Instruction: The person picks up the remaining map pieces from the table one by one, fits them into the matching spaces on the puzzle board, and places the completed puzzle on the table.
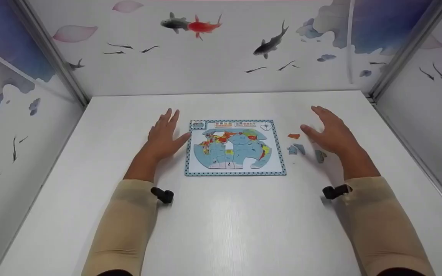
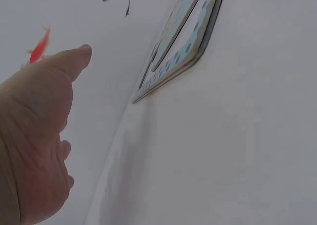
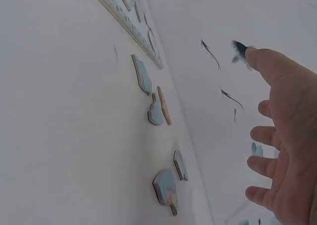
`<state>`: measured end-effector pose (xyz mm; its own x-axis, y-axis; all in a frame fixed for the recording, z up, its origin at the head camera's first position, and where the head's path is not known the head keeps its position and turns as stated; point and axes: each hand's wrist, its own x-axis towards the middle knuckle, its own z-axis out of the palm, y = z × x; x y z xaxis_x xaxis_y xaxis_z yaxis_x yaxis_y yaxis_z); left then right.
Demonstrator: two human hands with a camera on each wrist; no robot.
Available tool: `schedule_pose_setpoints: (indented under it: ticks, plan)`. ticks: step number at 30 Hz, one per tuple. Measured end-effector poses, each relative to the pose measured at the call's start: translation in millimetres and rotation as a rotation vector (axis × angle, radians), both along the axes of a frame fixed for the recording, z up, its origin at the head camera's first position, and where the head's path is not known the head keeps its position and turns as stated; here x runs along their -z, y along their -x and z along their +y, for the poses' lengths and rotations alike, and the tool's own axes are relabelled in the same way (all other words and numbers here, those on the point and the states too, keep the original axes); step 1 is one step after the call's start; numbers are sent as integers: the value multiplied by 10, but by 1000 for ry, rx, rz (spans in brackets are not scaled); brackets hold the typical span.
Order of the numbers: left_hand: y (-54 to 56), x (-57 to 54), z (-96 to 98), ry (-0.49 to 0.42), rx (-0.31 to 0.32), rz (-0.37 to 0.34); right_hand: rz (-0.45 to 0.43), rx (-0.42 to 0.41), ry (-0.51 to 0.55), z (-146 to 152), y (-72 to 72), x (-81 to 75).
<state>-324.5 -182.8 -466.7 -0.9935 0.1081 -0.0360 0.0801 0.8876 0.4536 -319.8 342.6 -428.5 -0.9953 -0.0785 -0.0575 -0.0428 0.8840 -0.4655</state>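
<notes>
A world map jigsaw puzzle (image 1: 213, 171) with a blue dotted border lies flat on the table, and white gaps show among its fitted pieces. My left hand (image 1: 165, 136) is at the board's left edge with fingers spread and holds nothing; in the left wrist view, its thumb (image 2: 74, 59) points away from the palm. To the right of the board, my right hand (image 1: 332, 132) is held with spread fingers and no piece in it. Near it lie loose pieces: an orange one (image 1: 294, 136), a blue one (image 1: 292, 150) and a blue and tan one (image 1: 320, 156).
The white table (image 1: 225, 222) meets patterned panels at the back and both sides. The back panel (image 1: 221, 73) carries painted fish. In the right wrist view, several loose pieces, including a blue piece (image 3: 165, 185), lie spread on the tabletop.
</notes>
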Motion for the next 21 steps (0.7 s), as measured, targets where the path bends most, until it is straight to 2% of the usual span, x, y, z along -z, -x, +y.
schedule_pose_setpoints:
  ticks: [7, 16, 21]
  plan:
    - [-57, 39, -85, -34, 49, -43, -19, -24, -2, 165, -38, 14]
    - [-97, 34, -63, -76, 179, -223, -58, -10, -52, 206, -93, 28]
    - [-119, 43, -62, -38, 233, -237, -69, -50, -33, 284, -134, 61]
